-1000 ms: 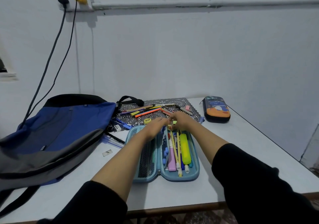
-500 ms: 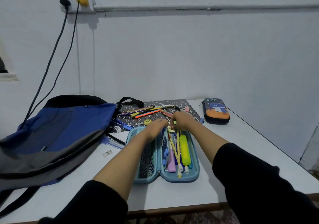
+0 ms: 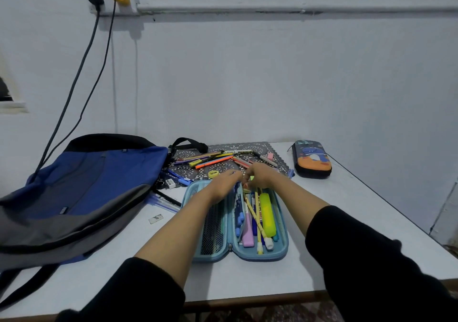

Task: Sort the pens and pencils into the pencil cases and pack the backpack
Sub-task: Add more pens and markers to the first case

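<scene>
Over the open pencil case (image 3: 282, 252), both hands (image 3: 244, 180) meet, print unreadable

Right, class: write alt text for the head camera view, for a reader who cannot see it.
Both hands, left hand and right hand, meet at the far end of an open light-blue pencil case filled with pens. A blue backpack lies left; loose pens and a closed dark pencil case lie beyond.

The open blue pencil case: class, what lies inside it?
The open blue pencil case holds a yellow highlighter, a pink one, a yellow pencil and blue pens. Its mesh pocket looks empty. Both hands cover its far end.
</scene>
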